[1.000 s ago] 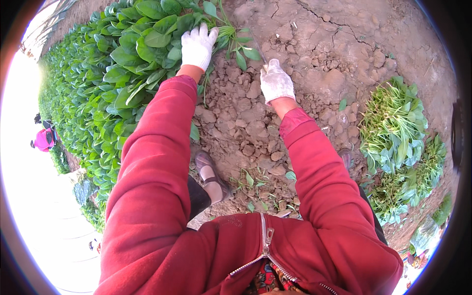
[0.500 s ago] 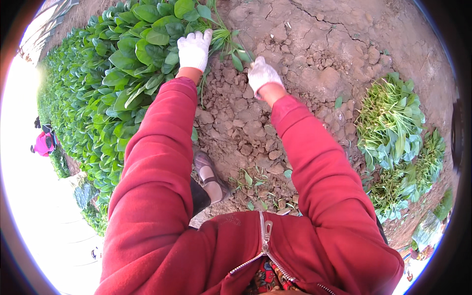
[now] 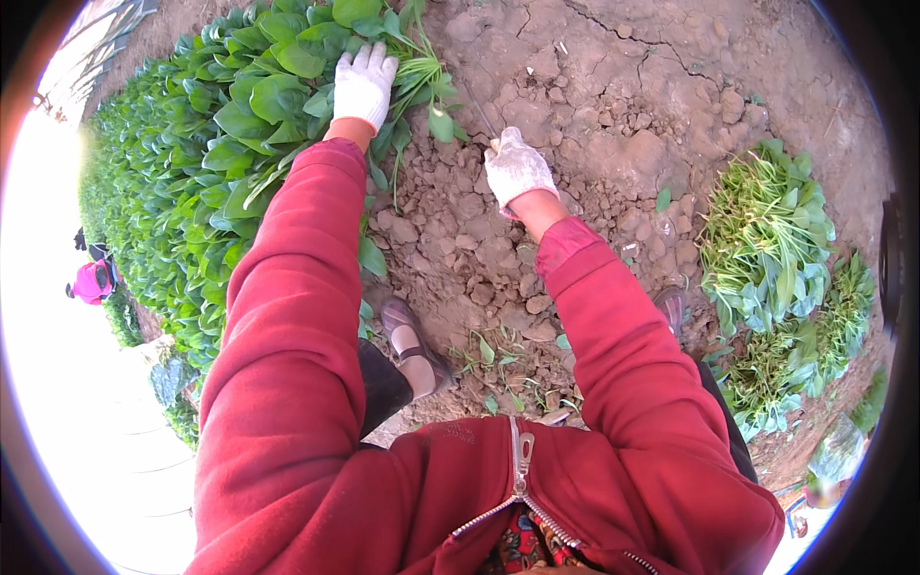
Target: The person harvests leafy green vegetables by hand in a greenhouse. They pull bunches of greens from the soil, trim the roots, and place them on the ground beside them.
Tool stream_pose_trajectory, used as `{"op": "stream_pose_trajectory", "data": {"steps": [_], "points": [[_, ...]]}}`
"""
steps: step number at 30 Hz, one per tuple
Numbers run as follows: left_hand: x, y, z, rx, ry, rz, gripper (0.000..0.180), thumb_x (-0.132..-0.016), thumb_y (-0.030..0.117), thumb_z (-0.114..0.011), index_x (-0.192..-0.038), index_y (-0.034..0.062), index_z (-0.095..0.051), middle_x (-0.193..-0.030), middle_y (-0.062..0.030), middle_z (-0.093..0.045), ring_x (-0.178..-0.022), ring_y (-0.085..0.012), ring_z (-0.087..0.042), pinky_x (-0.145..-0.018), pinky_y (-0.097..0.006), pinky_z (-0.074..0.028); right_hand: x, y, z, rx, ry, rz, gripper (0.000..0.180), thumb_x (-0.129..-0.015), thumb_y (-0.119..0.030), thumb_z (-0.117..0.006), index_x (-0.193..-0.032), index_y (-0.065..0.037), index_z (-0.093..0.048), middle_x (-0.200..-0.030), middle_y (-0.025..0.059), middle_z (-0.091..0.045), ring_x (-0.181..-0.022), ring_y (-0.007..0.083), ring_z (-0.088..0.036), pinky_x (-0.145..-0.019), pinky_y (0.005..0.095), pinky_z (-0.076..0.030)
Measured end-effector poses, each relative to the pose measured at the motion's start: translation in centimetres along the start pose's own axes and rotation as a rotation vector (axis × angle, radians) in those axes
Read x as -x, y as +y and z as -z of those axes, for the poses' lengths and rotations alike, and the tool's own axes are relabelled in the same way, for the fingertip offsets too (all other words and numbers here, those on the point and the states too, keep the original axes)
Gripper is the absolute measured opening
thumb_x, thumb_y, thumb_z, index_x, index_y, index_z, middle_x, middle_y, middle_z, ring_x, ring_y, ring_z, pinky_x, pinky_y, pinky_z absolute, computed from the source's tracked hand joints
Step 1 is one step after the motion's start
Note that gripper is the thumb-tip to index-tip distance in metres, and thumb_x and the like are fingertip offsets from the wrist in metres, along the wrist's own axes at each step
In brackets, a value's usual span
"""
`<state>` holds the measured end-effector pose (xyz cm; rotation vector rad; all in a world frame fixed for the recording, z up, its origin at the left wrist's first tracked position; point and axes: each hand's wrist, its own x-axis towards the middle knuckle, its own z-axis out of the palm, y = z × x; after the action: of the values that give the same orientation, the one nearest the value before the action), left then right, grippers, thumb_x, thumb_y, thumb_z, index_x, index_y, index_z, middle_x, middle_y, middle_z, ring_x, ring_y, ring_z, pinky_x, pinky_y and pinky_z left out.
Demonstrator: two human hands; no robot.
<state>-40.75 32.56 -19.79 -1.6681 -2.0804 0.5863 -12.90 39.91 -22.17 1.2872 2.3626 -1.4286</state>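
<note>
**Cutting greens at the bed's edge**

I saw the left hand [image 3: 362,84] spread flat on a leafy plant [image 3: 422,77] at the row's [image 3: 192,192] edge, pressing but not gripping it. The right hand [image 3: 516,168] was clenched on a thin blade [image 3: 479,110] aimed at the plant's base. I judged a low, shallow cut away from the fingers best. Cut bunches [image 3: 767,240] lay well apart on the soil [image 3: 613,77].

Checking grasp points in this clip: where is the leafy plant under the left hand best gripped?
Low on the stalks, where they bunch together near the soil, coming from the bare-soil side. The plant fans wide above, and the left hand already lies on those leaves.
</note>
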Motion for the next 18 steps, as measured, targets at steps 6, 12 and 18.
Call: {"op": "stream_pose_trajectory", "data": {"steps": [6, 12, 18], "points": [[-0.4, 2.1, 0.6, 0.053, -0.235, 0.219, 0.083, -0.072, 0.046, -0.085, -0.141, 0.0173, -0.048, -0.114, -0.0037, -0.063, -0.105, -0.0233, -0.063, -0.077, -0.045, -0.050, -4.5, -1.2, 1.0, -0.070, 0.127, 0.104, 0.032, -0.100, -0.029, -0.055, -0.115, -0.001, -0.051, -0.110, 0.0259, -0.070, -0.107, 0.0433, -0.067, -0.090, 0.0539, -0.052], [-0.3, 3.0, -0.5, -0.035, -0.175, 0.292, 0.024, -0.090, 0.026, -0.065, -0.111, 0.0158, -0.061, -0.096, -0.0013, -0.068, -0.092, -0.0221, -0.068, -0.071, -0.045, -0.051, -8.5, -3.8, 2.6, 0.165, 0.037, 0.085, 0.027, -0.100, -0.021, -0.049, -0.117, -0.001, -0.057, -0.110, 0.0269, -0.070, -0.106, 0.0434, -0.068, -0.089, 0.0530, -0.052], [-0.3, 2.9, -0.9, -0.021, -0.178, 0.310, 0.016, -0.093, 0.019, -0.056, -0.108, 0.0160, -0.061, -0.094, -0.0014, -0.070, -0.090, -0.0229, -0.068, -0.068, -0.046, -0.051, -10.9, -4.8, 0.2, 0.115, -0.063, 0.024, 0.032, -0.099, -0.020, -0.052, -0.124, -0.001, -0.058, -0.112, 0.0285, -0.070, -0.108, 0.0432, -0.069, -0.090, 0.0512, -0.054]]}}
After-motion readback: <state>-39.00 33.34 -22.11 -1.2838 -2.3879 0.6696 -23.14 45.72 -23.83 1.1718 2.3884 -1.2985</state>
